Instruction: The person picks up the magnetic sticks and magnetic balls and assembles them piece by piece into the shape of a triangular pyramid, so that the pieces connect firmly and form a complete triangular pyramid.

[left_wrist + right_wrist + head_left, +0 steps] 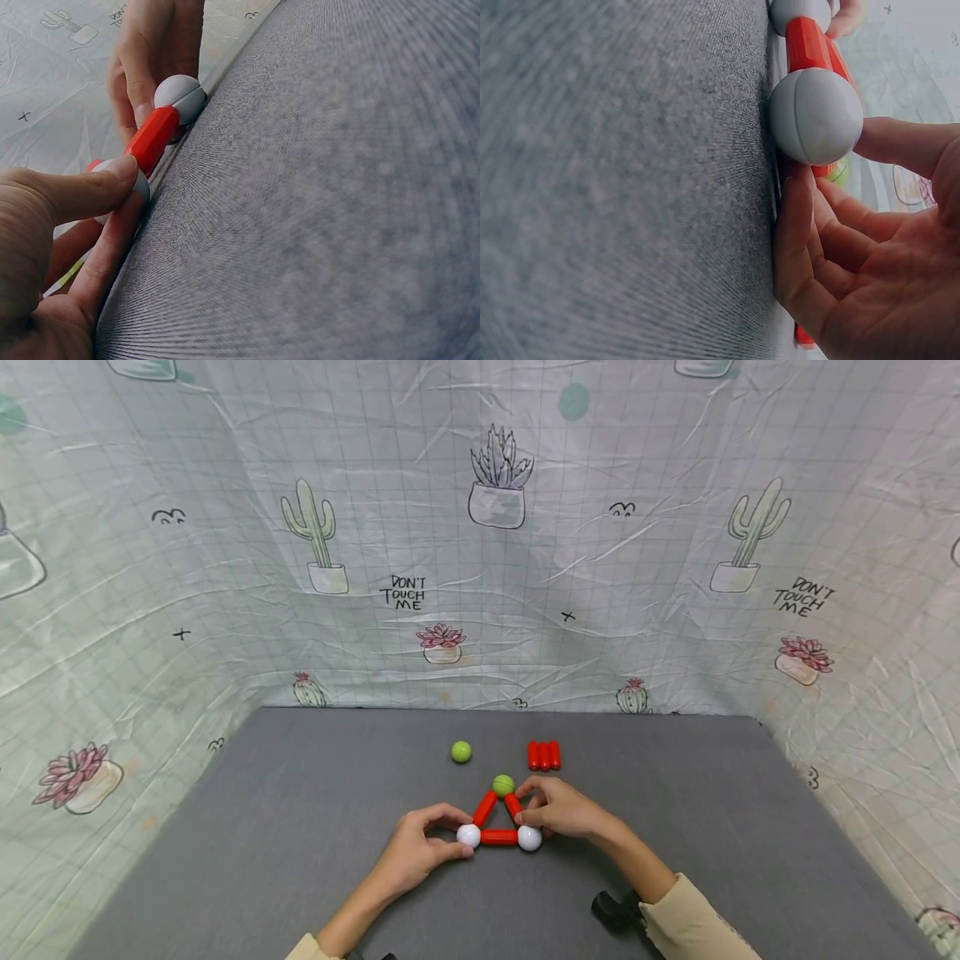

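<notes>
A triangle of red rods and balls lies on the grey table: two white balls at the near corners, a green ball (503,786) at the far one. My left hand (416,847) pinches the left white ball (468,836) between thumb and fingers. With my right hand (561,808) I grip the right red rod (513,806), close to the right white ball (529,838); the right wrist view shows fingers beside this white ball (816,116). The near red rod (499,837) joins both white balls. The left red rod (485,807) slants up to the green ball.
Behind the triangle, a loose green ball (461,752) and several short red rods (544,756) lie on the grey table (337,777). The rods are side by side. A patterned curtain (375,527) encloses the table's back and sides.
</notes>
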Demonstrator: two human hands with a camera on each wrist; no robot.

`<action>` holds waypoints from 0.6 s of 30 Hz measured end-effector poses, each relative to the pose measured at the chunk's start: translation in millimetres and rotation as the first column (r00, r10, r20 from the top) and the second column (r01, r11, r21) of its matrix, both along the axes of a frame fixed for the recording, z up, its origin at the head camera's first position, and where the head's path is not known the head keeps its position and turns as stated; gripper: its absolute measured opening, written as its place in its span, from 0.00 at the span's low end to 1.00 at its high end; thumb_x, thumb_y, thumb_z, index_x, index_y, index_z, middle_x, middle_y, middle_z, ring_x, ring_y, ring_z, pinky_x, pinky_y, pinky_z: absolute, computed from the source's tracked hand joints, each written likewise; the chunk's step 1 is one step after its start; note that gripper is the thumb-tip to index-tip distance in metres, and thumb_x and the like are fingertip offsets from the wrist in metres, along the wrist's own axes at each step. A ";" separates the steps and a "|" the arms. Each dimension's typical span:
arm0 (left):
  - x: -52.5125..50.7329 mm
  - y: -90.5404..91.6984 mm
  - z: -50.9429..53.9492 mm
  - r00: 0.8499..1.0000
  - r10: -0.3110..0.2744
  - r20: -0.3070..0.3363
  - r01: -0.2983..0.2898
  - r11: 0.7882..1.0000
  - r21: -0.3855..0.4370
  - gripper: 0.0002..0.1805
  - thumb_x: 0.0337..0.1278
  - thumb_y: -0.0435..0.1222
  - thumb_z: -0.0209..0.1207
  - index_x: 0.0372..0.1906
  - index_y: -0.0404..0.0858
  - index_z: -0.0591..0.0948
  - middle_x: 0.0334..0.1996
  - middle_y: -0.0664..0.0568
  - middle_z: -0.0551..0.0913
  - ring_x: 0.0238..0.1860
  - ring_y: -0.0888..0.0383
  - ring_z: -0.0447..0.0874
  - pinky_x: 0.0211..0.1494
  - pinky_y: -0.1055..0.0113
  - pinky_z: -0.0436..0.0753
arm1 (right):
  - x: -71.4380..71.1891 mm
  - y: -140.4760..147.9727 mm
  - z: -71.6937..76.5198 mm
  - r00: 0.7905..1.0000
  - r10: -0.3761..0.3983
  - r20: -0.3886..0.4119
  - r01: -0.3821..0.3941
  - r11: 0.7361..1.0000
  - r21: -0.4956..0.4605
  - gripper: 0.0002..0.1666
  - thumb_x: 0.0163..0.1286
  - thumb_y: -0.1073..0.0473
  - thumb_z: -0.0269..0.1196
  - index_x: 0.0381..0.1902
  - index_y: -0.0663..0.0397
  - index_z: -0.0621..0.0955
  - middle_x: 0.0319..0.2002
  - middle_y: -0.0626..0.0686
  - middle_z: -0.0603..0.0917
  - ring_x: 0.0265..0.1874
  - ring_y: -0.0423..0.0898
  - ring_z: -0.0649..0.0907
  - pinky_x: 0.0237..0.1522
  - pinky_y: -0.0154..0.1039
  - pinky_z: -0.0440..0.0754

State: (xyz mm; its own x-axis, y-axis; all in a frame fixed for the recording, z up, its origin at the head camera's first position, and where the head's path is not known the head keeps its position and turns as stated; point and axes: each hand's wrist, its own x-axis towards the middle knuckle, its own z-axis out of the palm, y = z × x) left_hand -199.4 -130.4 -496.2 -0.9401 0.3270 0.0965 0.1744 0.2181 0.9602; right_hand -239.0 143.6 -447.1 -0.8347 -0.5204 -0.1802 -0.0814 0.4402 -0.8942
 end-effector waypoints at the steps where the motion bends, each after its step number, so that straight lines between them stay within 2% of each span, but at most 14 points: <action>1: -0.1 -0.1 -0.3 1.000 0.000 0.002 0.000 1.000 -0.002 0.20 0.45 0.34 0.79 0.47 0.40 0.88 0.43 0.43 0.90 0.36 0.64 0.87 0.38 0.72 0.85 | 0.1 0.1 -0.4 1.000 -0.001 0.001 0.001 1.000 0.001 0.26 0.68 0.63 0.67 0.59 0.72 0.76 0.32 0.54 0.86 0.26 0.40 0.80 0.29 0.36 0.80; 8: -0.3 -0.6 -1.7 1.000 -0.001 0.021 0.002 1.000 -0.022 0.20 0.46 0.35 0.80 0.47 0.42 0.88 0.44 0.45 0.90 0.36 0.64 0.87 0.38 0.72 0.85 | -0.1 1.3 -4.8 1.000 -0.012 0.009 0.012 1.000 0.001 0.25 0.68 0.63 0.67 0.59 0.71 0.76 0.31 0.52 0.86 0.26 0.40 0.80 0.29 0.36 0.80; 18: -0.7 -0.3 -0.4 1.000 0.005 0.025 -0.005 1.000 -0.012 0.20 0.46 0.35 0.79 0.48 0.41 0.88 0.45 0.43 0.90 0.40 0.63 0.87 0.40 0.72 0.85 | -3.1 1.9 -5.1 1.000 -0.002 -0.019 0.002 1.000 -0.005 0.25 0.68 0.64 0.67 0.59 0.71 0.76 0.30 0.52 0.85 0.24 0.42 0.79 0.28 0.36 0.79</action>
